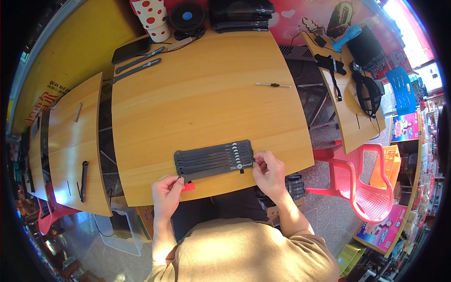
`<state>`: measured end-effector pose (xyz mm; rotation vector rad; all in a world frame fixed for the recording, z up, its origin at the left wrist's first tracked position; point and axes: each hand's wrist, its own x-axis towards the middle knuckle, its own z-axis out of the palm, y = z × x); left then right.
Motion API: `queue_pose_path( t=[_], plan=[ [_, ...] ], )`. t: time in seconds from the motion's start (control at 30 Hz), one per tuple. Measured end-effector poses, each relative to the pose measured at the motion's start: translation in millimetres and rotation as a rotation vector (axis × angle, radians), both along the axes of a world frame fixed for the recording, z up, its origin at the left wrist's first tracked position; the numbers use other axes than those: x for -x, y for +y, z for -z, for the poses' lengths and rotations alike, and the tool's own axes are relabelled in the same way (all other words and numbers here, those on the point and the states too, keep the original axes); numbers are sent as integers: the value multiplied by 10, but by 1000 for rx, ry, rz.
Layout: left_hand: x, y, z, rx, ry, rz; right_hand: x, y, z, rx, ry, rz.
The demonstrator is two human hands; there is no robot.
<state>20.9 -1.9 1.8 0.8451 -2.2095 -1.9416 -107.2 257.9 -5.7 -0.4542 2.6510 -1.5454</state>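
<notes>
Brown shirt (249,251) fills the bottom of my view, so the near side is tight. Left hand (168,192) sits at the near table edge, thumb and fingertips pinched on the left end of the nearest strap in the dark grey straps (211,157). Right hand (269,175) pinches at the right end of the same row. Straps lie fanned in overlapping rows on the wooden table (192,108), close to the near edge and between the hands. Red tab (189,187) pokes out just beside the left fingertips.

Beyond the straps I get a wide bare stretch of tabletop. Only the thin rod-shaped tool (274,85) lies toward the right edge, well apart from both hands. Gaps separate this table from the left side table (70,136) and the right side table (345,120). Pink chair (357,181) stands off the right corner.

Far edge is crowded: black phone (131,50) at the left corner, two loose grey straps (137,70) near it, then polka-dot tumbler (151,19), black fan (187,17) and a black stack (240,16) along the back.
</notes>
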Motion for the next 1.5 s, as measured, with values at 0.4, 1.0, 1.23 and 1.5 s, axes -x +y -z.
queue_pose_path(
  t=[0.4,1.0,1.23,1.5],
  plan=[
    [5,51,-25,11,-58,-91,9,-5,-2,-72,33,-35],
    [48,112,-11,145,-78,-141,4,-5,4,-69,-16,-17],
    [64,90,-28,108,-77,-147,10,0,2,-63,6,-26],
    [55,81,47,147,-8,-103,31,10,-30,-72,50,-59]
  ],
)
